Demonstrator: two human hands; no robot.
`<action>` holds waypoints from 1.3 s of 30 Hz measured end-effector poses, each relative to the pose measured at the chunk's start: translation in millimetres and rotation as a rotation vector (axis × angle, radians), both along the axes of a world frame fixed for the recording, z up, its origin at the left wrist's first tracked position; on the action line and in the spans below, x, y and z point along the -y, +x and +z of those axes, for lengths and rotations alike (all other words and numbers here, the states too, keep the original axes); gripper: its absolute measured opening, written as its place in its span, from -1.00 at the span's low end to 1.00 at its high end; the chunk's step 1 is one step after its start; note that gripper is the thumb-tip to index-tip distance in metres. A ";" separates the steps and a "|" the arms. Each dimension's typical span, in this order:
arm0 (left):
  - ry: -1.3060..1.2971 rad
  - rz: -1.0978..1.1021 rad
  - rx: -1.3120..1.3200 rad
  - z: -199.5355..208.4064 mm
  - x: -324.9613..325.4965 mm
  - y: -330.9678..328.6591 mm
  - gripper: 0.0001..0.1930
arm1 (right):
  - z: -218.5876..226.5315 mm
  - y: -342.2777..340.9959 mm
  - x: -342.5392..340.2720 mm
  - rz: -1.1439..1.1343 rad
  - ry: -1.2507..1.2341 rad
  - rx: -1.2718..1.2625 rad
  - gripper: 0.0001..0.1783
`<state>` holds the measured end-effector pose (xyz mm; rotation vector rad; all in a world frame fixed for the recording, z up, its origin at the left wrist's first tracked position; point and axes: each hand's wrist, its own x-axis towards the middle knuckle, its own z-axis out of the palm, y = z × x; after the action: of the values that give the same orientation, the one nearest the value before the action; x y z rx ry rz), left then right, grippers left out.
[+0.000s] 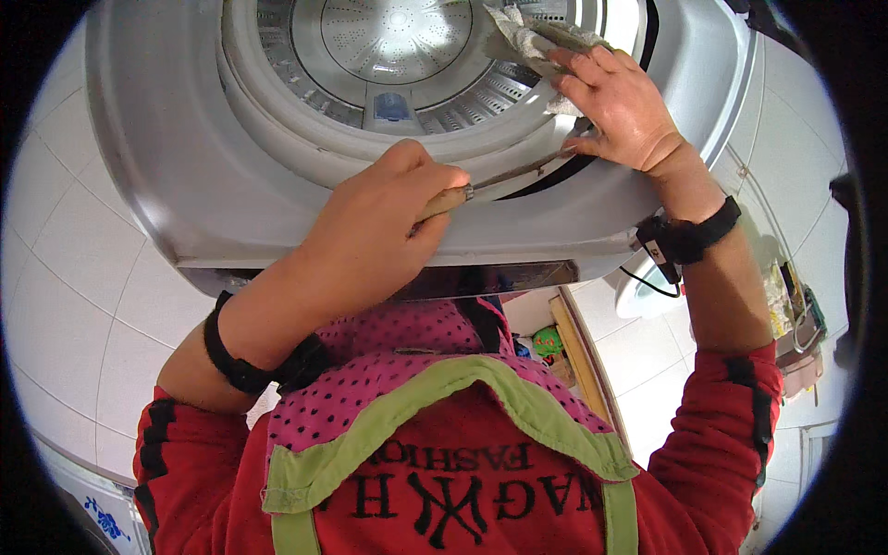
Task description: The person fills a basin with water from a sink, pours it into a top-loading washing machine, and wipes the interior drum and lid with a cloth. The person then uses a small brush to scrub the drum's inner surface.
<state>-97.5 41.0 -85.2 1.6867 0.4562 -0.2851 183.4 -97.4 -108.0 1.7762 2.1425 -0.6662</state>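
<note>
My left hand is closed around the wooden handle of a thin tool with a metal collar and a long, narrow, dark blade or shaft; its exact kind is unclear. The shaft lies along the gap at the near right of the ring around a top-loading washing machine's tub. My right hand grips a crumpled, greyish-white cloth over the tub's right rim. Its thumb reaches down to the far end of the shaft. Whether the thumb presses on it cannot be made out.
Inside the tub sit a round, perforated metal base and a blue filter piece. The machine's grey top surrounds the opening. White tiles cover the surroundings. A white basin-like object and hanging items are at right.
</note>
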 end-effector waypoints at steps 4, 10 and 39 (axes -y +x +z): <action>0.014 -0.015 0.008 -2.3 8.0 4.7 -0.67 | 0.1 -0.4 -0.8 -0.013 0.000 -0.010 -0.27; 0.040 -0.038 0.014 -6.3 10.7 6.2 -0.68 | -2.4 2.7 0.4 -0.006 0.037 -0.028 -0.25; -0.802 0.247 -0.320 -5.5 -21.2 10.3 -0.62 | -0.5 5.5 1.3 -0.156 0.020 -0.084 -0.18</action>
<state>-87.1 62.2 -90.8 0.7948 0.6706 -0.4826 188.9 -98.6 -108.5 1.9747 2.0848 -0.7725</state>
